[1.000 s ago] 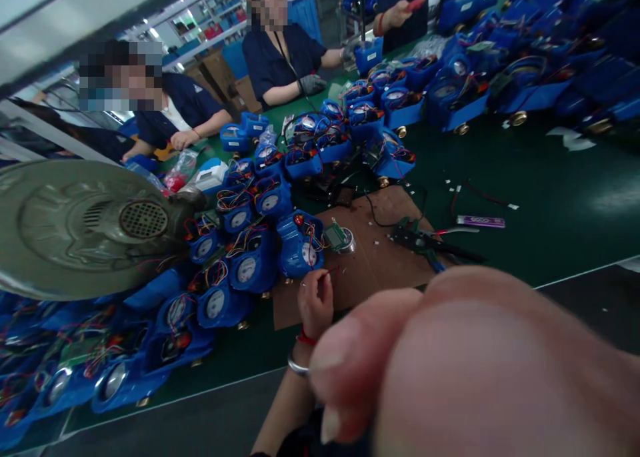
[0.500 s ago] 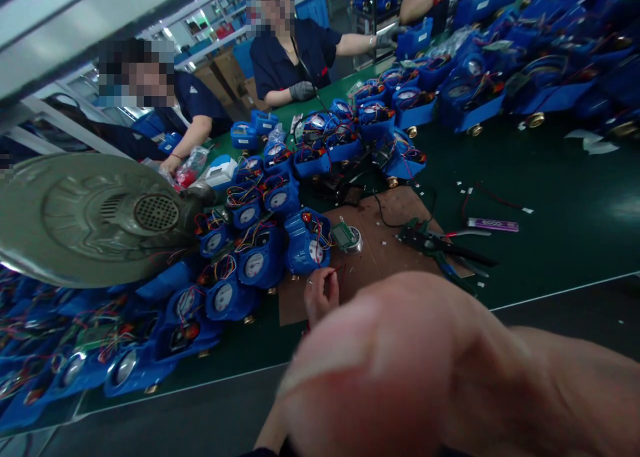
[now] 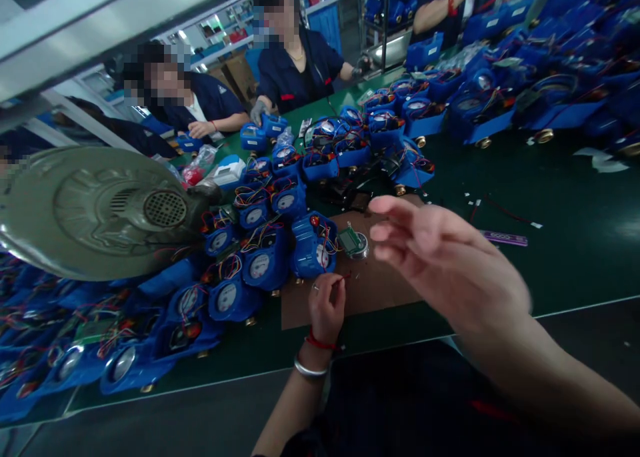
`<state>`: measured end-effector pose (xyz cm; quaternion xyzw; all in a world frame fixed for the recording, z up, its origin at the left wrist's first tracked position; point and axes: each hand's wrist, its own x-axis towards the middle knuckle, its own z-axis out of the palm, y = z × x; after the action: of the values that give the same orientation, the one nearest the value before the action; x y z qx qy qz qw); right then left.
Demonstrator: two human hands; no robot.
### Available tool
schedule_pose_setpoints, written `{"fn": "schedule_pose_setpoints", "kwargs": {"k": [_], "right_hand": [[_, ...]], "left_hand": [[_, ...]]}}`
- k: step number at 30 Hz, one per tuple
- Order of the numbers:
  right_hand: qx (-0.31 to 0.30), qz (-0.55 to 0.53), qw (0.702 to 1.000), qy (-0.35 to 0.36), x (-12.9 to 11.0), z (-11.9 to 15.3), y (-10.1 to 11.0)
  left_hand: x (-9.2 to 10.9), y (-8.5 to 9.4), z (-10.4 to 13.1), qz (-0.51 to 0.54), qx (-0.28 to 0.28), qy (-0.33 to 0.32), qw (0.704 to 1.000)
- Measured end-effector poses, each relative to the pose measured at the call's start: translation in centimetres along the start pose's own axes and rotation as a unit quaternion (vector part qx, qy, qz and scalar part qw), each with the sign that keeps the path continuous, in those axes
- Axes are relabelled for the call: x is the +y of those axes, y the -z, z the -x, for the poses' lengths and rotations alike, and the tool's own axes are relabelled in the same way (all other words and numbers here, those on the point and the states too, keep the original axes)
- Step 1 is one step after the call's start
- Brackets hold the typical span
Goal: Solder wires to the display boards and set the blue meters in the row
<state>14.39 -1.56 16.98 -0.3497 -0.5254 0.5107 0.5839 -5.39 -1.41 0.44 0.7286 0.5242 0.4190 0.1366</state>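
My left hand (image 3: 327,302) rests low over the brown cardboard sheet (image 3: 300,313), thumb and fingers pinched on a thin red wire (image 3: 349,276). Just beyond it stands a blue water meter (image 3: 306,247) with coloured wires at its top. A small green circuit board with a display (image 3: 351,241) leans on a round metal-rimmed part at the meter's right side. Raised close to the camera, my right hand (image 3: 445,260) has its fingers apart and nothing visible in them. It covers the right part of the cardboard, hiding the pliers seen earlier.
Several blue meters (image 3: 260,265) crowd the left and far side of the green table (image 3: 575,257). A large olive-green lamp-like dish (image 3: 90,210) overhangs the left. A purple strip (image 3: 505,237) and wire scraps lie at right. Co-workers sit across the table.
My right hand has moved away from the camera and out over the cardboard, its fingers now showing. My left hand keeps its pinch on the wire. A co-worker's gloved hand has reached a blue part.
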Motion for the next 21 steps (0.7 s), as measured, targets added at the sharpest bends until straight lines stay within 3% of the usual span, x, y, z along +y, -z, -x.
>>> {"fn": "schedule_pose_setpoints", "kwargs": {"k": [2,4,8,15,21], "right_hand": [[0.02,-0.06,0.996,-0.068,3.6,-3.5,1.1],[0.072,-0.024,0.987,-0.142,7.7,-6.4,2.1],[0.14,-0.016,0.971,-0.192,13.7,-11.0,2.7],[0.149,-0.009,0.962,-0.23,16.2,-18.5,1.8],[0.163,0.016,0.966,-0.199,17.2,-20.3,2.4]], "left_hand": [[0.1,0.0,-0.1,0.007,0.023,-0.013,1.0],[0.2,0.0,-0.2,0.011,0.026,-0.016,0.999],[0.4,0.1,-0.4,-0.005,0.019,0.002,1.0],[0.1,0.2,-0.2,0.004,0.009,0.006,1.0],[0.2,0.3,-0.3,0.03,0.004,-0.012,0.999]]}}
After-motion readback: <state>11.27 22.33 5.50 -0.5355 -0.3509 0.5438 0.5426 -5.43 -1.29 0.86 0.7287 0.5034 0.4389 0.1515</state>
